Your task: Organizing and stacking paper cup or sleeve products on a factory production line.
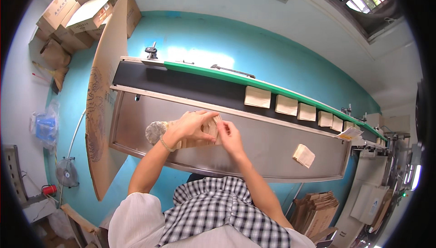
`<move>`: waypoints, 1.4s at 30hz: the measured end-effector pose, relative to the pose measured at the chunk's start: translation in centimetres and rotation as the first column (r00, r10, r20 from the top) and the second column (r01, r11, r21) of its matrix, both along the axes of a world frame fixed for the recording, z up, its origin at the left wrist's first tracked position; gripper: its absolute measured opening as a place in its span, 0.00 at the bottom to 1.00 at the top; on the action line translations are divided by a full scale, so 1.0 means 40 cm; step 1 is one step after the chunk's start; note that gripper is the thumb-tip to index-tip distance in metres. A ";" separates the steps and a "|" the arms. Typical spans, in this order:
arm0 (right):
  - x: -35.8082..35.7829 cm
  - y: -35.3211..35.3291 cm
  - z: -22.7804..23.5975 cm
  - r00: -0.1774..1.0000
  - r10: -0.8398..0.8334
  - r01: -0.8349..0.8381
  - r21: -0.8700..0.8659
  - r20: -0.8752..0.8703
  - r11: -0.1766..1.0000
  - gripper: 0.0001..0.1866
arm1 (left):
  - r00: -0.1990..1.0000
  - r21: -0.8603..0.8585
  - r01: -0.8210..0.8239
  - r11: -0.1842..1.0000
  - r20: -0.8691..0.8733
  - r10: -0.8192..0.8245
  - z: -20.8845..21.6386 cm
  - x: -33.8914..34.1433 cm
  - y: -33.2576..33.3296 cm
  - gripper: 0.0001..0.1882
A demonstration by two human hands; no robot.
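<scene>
My left hand (193,125) lies over a stack of folded brown paper bags (212,130) on the steel table (268,148), fingers spread across its top. At the stack's right end, my right hand (229,136) pinches the bags' edges. Both hands grip the same stack, which they mostly hide. A roll of tape or twine (156,131) sits just left of my left wrist. Behind the table, a black conveyor belt (190,86) carries several flat paper bags (258,97) in a row toward the right.
One loose paper bag (304,155) lies on the table's right part. A large cardboard sheet (106,93) leans at the table's left end. Cardboard boxes (86,16) are piled at the far left. Bundled bags (315,211) stand on the floor at lower right.
</scene>
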State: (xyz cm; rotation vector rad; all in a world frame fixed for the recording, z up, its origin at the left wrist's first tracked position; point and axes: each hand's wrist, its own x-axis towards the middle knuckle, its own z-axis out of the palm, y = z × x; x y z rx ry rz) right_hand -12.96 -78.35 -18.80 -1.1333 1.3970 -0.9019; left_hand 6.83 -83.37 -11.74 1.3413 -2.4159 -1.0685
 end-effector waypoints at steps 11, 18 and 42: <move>-0.008 -0.014 -0.007 0.975 -0.076 0.036 0.188 0.207 0.982 0.26 | 0.998 0.008 -0.051 0.999 -0.022 0.051 -0.021 0.019 0.003 0.44; -0.090 -0.134 0.025 0.852 -0.369 0.294 0.243 0.372 0.924 0.20 | 0.998 -0.024 -0.050 0.998 -0.044 0.049 -0.001 0.018 0.008 0.41; 0.097 0.018 0.028 0.965 0.141 -0.165 -0.096 -0.222 0.982 0.27 | 0.998 0.068 -0.067 0.995 -0.007 0.068 0.017 0.098 0.037 0.43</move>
